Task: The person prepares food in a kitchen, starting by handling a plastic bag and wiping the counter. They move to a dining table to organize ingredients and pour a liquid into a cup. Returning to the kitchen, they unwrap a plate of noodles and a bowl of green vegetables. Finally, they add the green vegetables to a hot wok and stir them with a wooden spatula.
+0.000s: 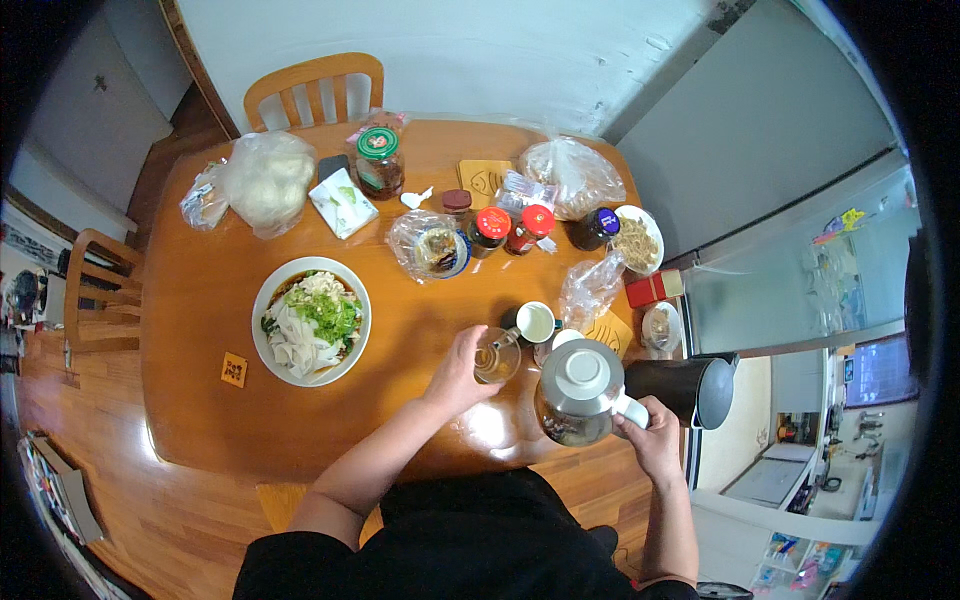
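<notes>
My left hand is wrapped around a clear glass mug with a handle at its far side. In my right hand is the white handle of a glass teapot, whose grey-white lid is on and which has dark matter low inside. The teapot is just right of the mug, and they look apart. Beyond them stand a cup with a pale inside and a second white cup, partly hidden by the teapot. To the left sits a white bowl of wide noodles topped with chopped greens and minced garlic.
A black kettle stands close to my right hand. Farther back on the wooden table are red-lidded jars, a dark jar, a green-lidded jar, a plastic-wrapped bowl, and plastic bags. A tissue pack lies left.
</notes>
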The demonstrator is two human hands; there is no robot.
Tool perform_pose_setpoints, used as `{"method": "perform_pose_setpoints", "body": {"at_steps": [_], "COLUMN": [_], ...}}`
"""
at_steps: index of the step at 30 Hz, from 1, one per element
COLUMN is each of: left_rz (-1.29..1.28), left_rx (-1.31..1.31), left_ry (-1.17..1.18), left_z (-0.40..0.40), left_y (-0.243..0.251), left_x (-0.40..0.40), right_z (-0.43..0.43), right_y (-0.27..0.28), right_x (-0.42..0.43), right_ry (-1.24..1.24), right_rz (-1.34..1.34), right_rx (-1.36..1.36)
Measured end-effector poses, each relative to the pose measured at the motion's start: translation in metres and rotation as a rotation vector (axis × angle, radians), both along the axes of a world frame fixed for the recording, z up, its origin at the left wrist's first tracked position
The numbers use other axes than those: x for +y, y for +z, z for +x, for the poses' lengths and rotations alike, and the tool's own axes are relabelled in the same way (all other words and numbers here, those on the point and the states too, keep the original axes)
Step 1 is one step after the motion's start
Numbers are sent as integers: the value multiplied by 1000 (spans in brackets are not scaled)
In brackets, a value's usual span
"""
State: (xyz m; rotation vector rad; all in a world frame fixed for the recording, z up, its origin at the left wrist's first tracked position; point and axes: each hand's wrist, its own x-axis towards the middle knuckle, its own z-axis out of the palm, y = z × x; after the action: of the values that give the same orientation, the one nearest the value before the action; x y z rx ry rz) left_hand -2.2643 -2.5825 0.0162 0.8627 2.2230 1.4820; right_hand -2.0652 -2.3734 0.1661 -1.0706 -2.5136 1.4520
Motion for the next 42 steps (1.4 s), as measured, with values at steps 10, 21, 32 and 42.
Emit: {"method": "perform_pose_setpoints", "body": {"at_steps": [10,21,32,42], "left_rz": [-33,26,33,-5], "left_rx": [40,52,21,12], "left_ry": [-73,-83,-152,-173], "left_z": [21,29,32,33], "left_y": [13,9,16,22], "left_x": [-10,-3,2,6], "right_z": [-55,-61,-63,-59], "right_y": [58,68,85,92], "right_x": [-36,-36,-42,-38], "right_ry": [320,443,448,440], "right_rz": [363,543,556,552], "right_rx": [-205,-219,-240,-253]}}
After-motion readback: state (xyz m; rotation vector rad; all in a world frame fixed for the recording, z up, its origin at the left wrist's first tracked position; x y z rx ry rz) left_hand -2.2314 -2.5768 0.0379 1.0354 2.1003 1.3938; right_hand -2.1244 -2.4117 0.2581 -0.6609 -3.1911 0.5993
